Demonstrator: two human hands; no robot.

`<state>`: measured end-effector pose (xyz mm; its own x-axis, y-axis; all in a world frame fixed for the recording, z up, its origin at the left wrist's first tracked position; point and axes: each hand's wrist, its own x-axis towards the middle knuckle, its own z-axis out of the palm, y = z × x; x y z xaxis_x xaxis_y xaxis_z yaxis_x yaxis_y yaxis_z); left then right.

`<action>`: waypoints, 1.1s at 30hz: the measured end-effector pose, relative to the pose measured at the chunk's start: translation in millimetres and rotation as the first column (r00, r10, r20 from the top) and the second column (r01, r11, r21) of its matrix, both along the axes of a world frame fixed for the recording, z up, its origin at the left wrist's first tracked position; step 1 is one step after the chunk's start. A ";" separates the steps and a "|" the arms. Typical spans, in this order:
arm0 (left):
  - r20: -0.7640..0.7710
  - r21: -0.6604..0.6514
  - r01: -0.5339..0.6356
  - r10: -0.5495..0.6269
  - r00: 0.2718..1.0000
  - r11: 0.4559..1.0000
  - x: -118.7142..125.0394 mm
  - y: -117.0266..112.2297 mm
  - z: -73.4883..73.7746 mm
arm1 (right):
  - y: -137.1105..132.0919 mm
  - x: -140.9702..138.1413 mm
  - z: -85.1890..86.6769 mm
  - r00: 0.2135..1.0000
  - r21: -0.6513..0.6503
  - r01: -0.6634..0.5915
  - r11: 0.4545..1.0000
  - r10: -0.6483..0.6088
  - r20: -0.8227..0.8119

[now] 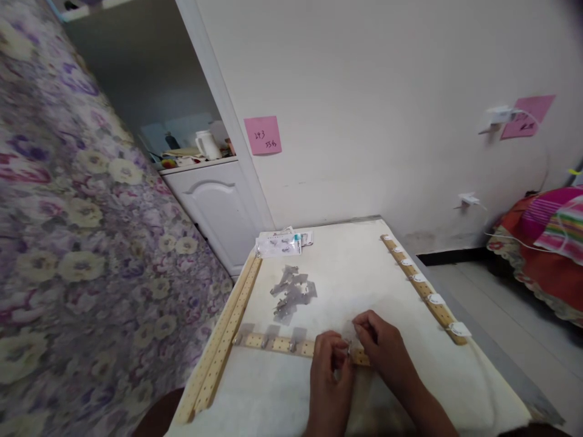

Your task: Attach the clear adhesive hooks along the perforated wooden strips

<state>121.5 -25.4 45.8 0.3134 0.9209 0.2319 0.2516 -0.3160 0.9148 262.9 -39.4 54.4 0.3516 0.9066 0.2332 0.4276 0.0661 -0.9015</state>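
Observation:
A pale wooden strip with holes (306,347) lies across the near part of the table. Several small metal pieces with clear plastic tabs (292,340) stand along its left half. My left hand (328,364) is closed at the strip's right part, its fingertips beside a small shiny metal piece (348,350); what they grip is hidden. My right hand (380,338) pinches the edge of a clear plastic tab (350,332) just above the strip. Beyond the hands lies a loose pile of similar metal pieces with tabs (291,292).
Long perforated wooden strips (223,346) run along the table's left side. Another strip (426,291) at the right carries several white tabs. Flat packets (279,244) lie at the back left of the white tabletop (339,267). A floral curtain (91,243) hangs at the left.

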 end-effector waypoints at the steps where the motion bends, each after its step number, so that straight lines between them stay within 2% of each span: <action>1: 0.023 -0.028 -0.002 0.003 1.000 1.000 1.2 -1.7 -2.4 | -0.3 0.2 0.2 1.000 0.003 0.003 1.000 -0.003 0.005; 7: 0.057 -0.250 0.000 0.014 0.998 0.968 1.4 -5.4 -9.9 | -1.4 2.3 0.6 1.000 -0.015 -0.004 1.000 0.004 0.014; 9: 0.037 -0.235 -0.005 0.014 0.999 0.972 0.9 -5.3 -8.3 | -2.0 3.5 0.4 1.000 -0.027 -0.024 0.999 0.024 0.005; 13: -0.042 -0.115 0.011 -0.015 0.999 0.993 1.9 -6.0 -2.0 | -3.4 7.0 -0.9 0.995 -0.074 -0.098 0.992 0.095 -0.039; 17: -0.076 -0.156 0.015 -0.027 0.997 0.988 4.0 -12.1 -0.2 | -3.8 15.5 -5.3 0.985 -0.125 -0.172 0.977 0.167 -0.046; 21: -0.041 -0.297 0.075 -0.091 0.995 0.952 6.4 -22.2 -12.4 | -2.5 29.6 -15.5 0.982 -0.180 -0.191 0.965 0.187 -0.038; 24: -0.031 -0.320 0.139 -0.157 0.987 0.937 7.9 -28.1 -26.0 | -1.2 37.2 -24.2 0.978 -0.218 -0.206 0.954 0.202 -0.043; 27: -0.129 -0.266 0.163 -0.202 0.971 0.950 6.7 -30.2 -37.4 | 1.4 39.1 -31.9 0.978 -0.231 -0.210 0.950 0.207 -0.037; 30: -0.276 -0.075 0.185 -0.198 0.940 0.980 1.2 -28.6 -47.8 | 5.9 37.2 -39.2 0.976 -0.249 -0.210 0.946 0.217 0.003; 33: -0.384 0.128 0.209 -0.146 0.912 0.969 -6.9 -25.1 -57.9 | 10.9 33.8 -45.4 0.974 -0.251 -0.210 0.945 0.224 0.028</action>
<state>114.6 -50.5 -12.2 0.5604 0.8011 0.2101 0.4864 -0.5237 0.6995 296.7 -28.5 9.0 0.1325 0.9912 0.0077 0.4769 -0.0569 -0.8771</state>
